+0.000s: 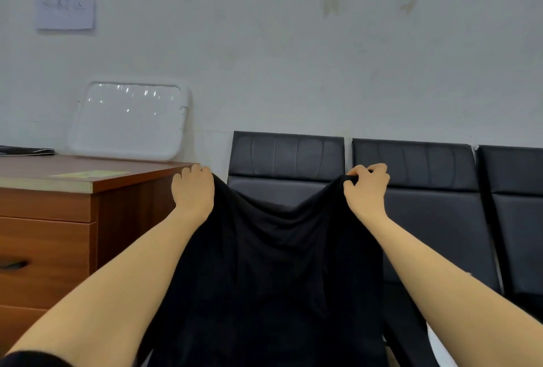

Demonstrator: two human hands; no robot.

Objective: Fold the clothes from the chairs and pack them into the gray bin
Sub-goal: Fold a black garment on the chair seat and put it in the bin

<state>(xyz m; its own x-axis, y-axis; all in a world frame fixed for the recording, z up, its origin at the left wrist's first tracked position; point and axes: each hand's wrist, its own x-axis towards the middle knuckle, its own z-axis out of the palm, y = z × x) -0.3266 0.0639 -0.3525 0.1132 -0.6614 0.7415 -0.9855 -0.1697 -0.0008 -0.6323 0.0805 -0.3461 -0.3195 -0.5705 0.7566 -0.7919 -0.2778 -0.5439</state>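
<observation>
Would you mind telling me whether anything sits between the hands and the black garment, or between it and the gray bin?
Nothing separates them: the left hand and right hand already grip the black garment. No gray bin is in view, so that path cannot be judged.

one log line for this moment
stage: spreading | item: black garment | left hand: grips corner | right hand: pinches corner | gray bin: unseen

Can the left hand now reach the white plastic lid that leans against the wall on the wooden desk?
Probably not at once. The left hand grips one top corner of the black cloth garment, so it is busy. Otherwise nothing blocks the way to the white plastic lid, beyond it on the brown wooden desk.
</observation>
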